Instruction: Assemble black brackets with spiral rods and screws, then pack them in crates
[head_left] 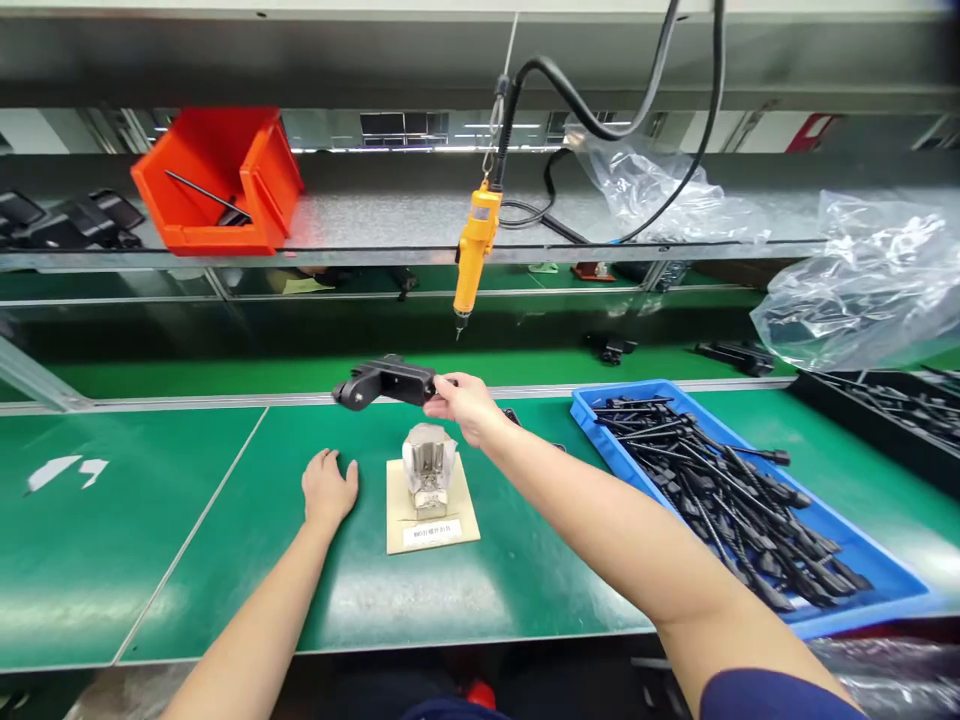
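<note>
My right hand [463, 405] pinches the right end of a black jointed part [394, 381], held above the green bench behind the fixture. My left hand [328, 490] rests on the bench left of the fixture, its fingers slightly curled and apart, holding nothing. Between my forearms stands a metallic, clear-wrapped fixture [430, 468] on a cream board [466, 508] with a white label. Over the bench, a yellow electric screwdriver [477, 245] hangs bit-down from a cable, above and right of the black part.
A blue tray [862, 540] of black stemmed parts sits on the right, beside a black bin [885, 415]. The metal shelf [375, 215] carries an orange bin [217, 240] and plastic bags [667, 190]. Small black items lie partly behind my right forearm.
</note>
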